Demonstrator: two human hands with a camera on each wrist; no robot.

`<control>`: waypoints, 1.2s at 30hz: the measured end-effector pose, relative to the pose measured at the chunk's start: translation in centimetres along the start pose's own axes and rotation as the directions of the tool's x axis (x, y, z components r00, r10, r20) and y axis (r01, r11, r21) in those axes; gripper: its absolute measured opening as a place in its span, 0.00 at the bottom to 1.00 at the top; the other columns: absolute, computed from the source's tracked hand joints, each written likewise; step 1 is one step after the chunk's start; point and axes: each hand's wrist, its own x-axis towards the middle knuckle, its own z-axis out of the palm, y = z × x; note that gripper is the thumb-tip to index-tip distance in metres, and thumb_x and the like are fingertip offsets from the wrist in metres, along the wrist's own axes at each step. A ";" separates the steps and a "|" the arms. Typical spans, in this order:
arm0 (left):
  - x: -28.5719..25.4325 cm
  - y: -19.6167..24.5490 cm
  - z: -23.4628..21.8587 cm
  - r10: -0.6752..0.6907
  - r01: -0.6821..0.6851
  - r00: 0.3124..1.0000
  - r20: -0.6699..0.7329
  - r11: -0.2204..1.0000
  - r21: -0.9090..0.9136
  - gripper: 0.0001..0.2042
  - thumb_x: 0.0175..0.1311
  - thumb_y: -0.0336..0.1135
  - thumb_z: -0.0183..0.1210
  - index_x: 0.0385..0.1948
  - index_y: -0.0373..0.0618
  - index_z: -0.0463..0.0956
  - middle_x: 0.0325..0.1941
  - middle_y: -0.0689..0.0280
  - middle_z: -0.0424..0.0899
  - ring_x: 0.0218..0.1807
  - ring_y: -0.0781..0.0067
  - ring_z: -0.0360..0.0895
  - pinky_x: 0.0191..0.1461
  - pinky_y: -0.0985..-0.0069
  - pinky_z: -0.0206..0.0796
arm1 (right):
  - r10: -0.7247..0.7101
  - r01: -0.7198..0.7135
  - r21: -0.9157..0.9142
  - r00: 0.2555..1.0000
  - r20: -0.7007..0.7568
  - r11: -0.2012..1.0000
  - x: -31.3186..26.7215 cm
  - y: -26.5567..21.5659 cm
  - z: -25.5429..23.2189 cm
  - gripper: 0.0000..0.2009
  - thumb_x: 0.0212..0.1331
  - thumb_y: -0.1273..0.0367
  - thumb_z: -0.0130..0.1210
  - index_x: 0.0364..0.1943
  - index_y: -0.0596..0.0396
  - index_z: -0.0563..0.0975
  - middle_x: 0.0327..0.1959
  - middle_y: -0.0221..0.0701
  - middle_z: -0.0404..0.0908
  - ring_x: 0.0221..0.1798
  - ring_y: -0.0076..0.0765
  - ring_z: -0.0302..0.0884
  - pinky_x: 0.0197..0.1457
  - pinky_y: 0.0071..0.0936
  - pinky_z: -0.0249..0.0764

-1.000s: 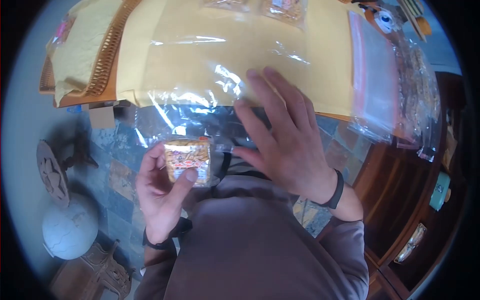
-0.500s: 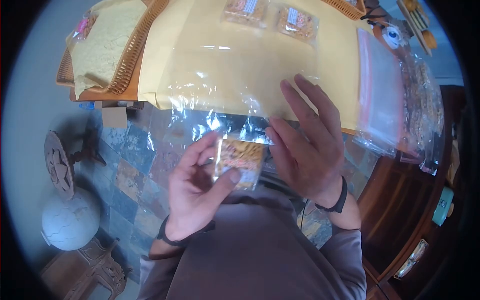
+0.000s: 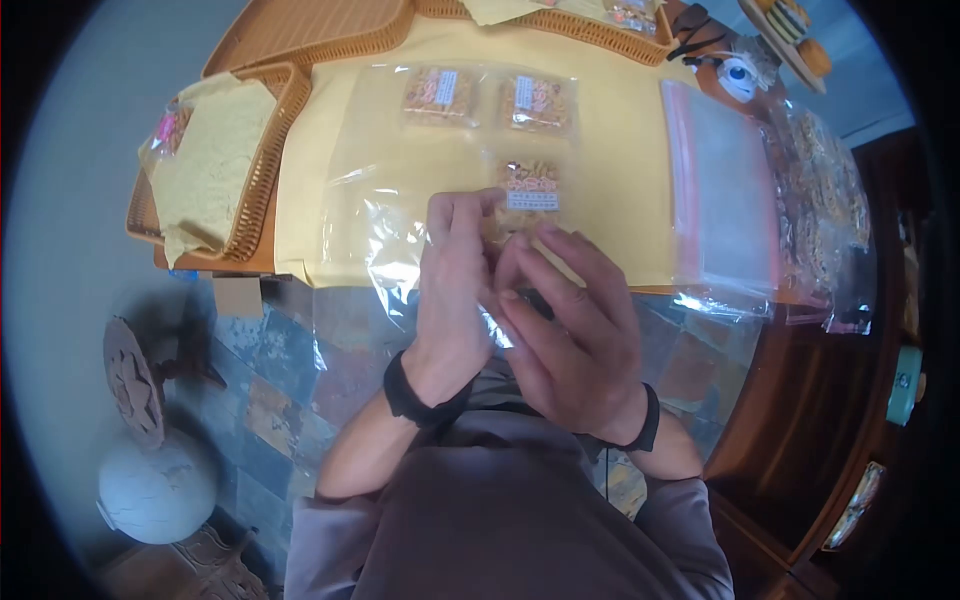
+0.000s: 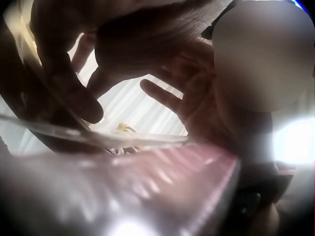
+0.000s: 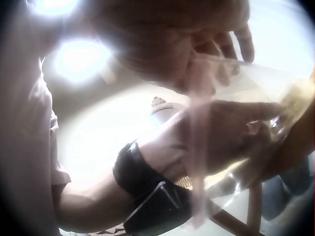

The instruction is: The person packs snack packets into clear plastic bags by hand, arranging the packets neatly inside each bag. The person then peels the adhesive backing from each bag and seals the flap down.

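My left hand (image 3: 455, 280) reaches forward over the table edge, its fingertips gripping the near-left side of a clear-wrapped crispy snack square (image 3: 533, 185) with a white label. Two more wrapped snack squares (image 3: 440, 93) lie beyond it inside a large clear zip bag (image 3: 365, 160). The bag's pink-edged mouth (image 5: 199, 118) crosses in front of my left forearm in the right wrist view, and the left hand shows through the plastic. My right hand (image 3: 585, 335) is beside it at the bag's near end, fingers loosely bent. The left thumb is hidden.
A stack of empty clear zip bags (image 3: 720, 185) lies to the right, beside filled bags (image 3: 820, 200). A paper-lined wicker tray (image 3: 215, 170) sits at left, with further wicker trays (image 3: 310, 35) behind. Yellow paper (image 3: 620, 130) covers the table. A dark wooden cabinet (image 3: 775, 410) stands at right.
My left hand has carried the snack square forward, away from my body, to just below the other two. The right hand has moved slightly left and its fingers are more bent. The view has tilted up.
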 end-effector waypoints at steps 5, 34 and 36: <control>2.0 0.3 1.3 0.055 -0.055 0.998 -0.010 0.998 -0.008 0.14 0.67 0.26 0.60 0.51 0.34 0.71 0.48 0.51 0.70 0.35 0.59 0.77 0.36 0.62 0.71 | 0.025 -0.024 0.043 0.999 -0.025 0.999 -0.1 0.3 0.3 0.12 0.53 0.77 0.66 0.42 0.65 0.83 0.60 0.48 0.81 0.66 0.61 0.75 0.65 0.54 0.75; -5.7 3.3 -6.7 -0.243 0.476 0.872 0.424 0.621 -0.623 0.14 0.71 0.16 0.58 0.55 0.37 0.73 0.44 0.65 0.82 0.48 0.81 0.79 0.55 0.79 0.73 | -0.450 0.538 -0.072 0.765 0.461 0.840 -5.4 1.3 -3.1 0.23 0.67 0.56 0.53 0.61 0.53 0.79 0.71 0.36 0.75 0.77 0.36 0.67 0.85 0.49 0.52; -5.6 3.2 -6.8 -0.259 0.501 0.856 0.448 0.631 -0.593 0.15 0.70 0.16 0.59 0.55 0.37 0.73 0.44 0.66 0.82 0.47 0.81 0.78 0.54 0.79 0.73 | -0.469 0.564 -0.076 0.747 0.471 0.823 -5.3 1.3 -3.2 0.22 0.66 0.59 0.53 0.60 0.53 0.80 0.70 0.37 0.76 0.76 0.35 0.68 0.84 0.48 0.54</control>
